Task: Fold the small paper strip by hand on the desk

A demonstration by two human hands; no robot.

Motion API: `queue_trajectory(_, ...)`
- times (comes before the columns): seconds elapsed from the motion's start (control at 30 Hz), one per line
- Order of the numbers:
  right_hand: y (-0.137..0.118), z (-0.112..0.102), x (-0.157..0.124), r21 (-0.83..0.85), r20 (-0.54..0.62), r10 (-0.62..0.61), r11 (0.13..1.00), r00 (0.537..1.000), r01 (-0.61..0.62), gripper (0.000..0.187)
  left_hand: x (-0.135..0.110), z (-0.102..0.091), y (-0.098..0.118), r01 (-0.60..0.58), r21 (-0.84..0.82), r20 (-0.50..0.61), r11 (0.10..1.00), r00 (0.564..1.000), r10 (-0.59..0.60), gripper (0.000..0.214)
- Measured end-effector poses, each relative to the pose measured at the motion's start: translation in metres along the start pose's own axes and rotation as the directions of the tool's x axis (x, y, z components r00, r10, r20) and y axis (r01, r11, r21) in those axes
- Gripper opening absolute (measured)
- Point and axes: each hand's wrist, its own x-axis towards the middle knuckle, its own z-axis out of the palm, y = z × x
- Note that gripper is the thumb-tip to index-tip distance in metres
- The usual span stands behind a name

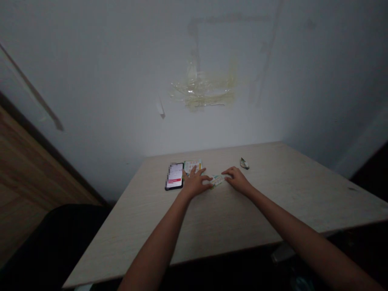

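A small printed card or paper piece (217,180) lies on the light wooden table (273,202) between my hands. My left hand (195,182) rests flat on the table with fingers spread, its fingertips touching the card's left end. My right hand (238,178) has its fingers curled down onto the card's right end, pressing or pinching it. Just behind my left hand lies a second printed card (193,165), partly covered by my fingers. A black phone (175,176) with a lit white and red screen lies left of my left hand.
A small crumpled wrapper (244,163) lies on the table to the right, behind my right hand. The table stands against a white wall with tape residue (201,91). A dark chair or cloth (57,238) sits at lower left, beside wooden flooring.
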Motion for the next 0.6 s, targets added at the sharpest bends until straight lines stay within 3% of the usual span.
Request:
queue_trajectory(0.17,-0.008,0.0,-0.005,-0.023,-0.043,-0.115,0.993,0.992,0.114,0.033,-0.004,0.009,0.014,-0.048,0.041,-0.161,0.998,0.985,0.054,0.037)
queue_trajectory(0.3,-0.011,0.001,-0.008,-0.087,0.014,-0.212,0.973,0.977,0.213,0.021,-0.006,0.012,0.021,-0.053,0.023,-0.193,0.998,0.98,0.056,0.037)
queue_trajectory(0.6,-0.01,0.002,-0.008,-0.093,0.028,-0.171,0.981,0.985,0.173,0.022,-0.006,0.017,0.024,-0.036,-0.06,-0.189,0.998,0.982,0.024,0.021)
